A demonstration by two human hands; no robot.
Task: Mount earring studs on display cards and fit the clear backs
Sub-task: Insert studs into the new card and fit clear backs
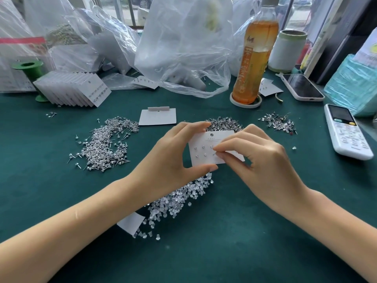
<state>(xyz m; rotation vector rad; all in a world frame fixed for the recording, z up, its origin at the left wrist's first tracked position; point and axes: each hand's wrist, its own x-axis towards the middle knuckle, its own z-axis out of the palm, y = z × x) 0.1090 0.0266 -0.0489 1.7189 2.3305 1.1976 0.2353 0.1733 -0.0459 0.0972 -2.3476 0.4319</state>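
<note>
**Stud number six going in, card held up between both hands**

So I've got the display card (206, 149) pinched in my left hand (169, 158), thumb under the bottom edge and fingers over the top edge, holding it up off the table (61, 201) facing me. Its long side runs left to right. My right hand (259, 160) is closed in a narrow pinch right at the card's middle-right, thumb and forefinger together on what I reckon is a stud, though it's too small to really make out. Five studs look seated already, three in the top row and two in the bottom.

The thing that matters for the next bit: the clear backs (177, 199) are piled directly below the card, towards me, close under both hands. The right hand is the free one to go down for them, I'd say. The loose studs (106, 144) are off to the left, with another heap (224, 123) just behind the card.

Writing: there's a small round logo and faint print lines at the card's top, can't read them. The tea bottle (253, 64) has vertical characters on an orange label, not legible to me either. Finished cards (73, 90) are stacked far left.
</note>
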